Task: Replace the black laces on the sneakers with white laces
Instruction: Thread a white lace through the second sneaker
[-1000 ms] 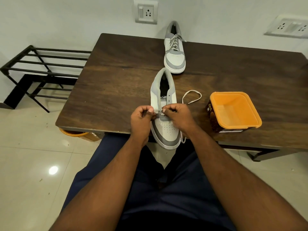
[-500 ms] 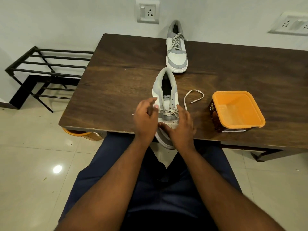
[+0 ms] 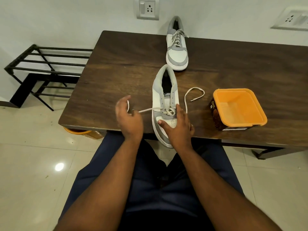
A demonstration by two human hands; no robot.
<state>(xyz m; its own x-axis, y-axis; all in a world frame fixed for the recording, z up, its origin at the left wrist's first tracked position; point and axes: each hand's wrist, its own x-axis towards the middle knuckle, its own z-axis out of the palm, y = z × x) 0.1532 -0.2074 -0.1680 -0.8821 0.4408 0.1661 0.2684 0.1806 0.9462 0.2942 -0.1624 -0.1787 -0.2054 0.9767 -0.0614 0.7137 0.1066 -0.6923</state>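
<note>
I read this as the lacing step on the near sneaker (image 3: pixel 164 105), which lies on the tabletop (image 3: pixel 116 67) with its toe hanging over the front edge toward my lap. The white lace (image 3: pixel 170 110) is crossed through the lowest eyelets only; the upper eyelets stand bare.

My left hand (image 3: pixel 128 117) pinches the lace's left end and draws it out sideways, taut from the eyelet to my fingers, with a little of the tail curling up past them. My right hand (image 3: pixel 178 125) rests flat over the toe box, fingers fairly straight, thumb on the perforated toe, pinning the shoe down rather than gripping it. The lace's right end (image 3: pixel 195 95) lies slack in a loop on the wood, between the shoe and the orange tub (image 3: pixel 238 109).

The far sneaker (image 3: pixel 177 47) near the wall already looks fully laced in a pale lace. I see no black lace anywhere.

Next, I judge, the held end must be turned and its tip fed into the next free eyelet on the opposite row, while the shoe is kept from sliding off the edge.
</note>
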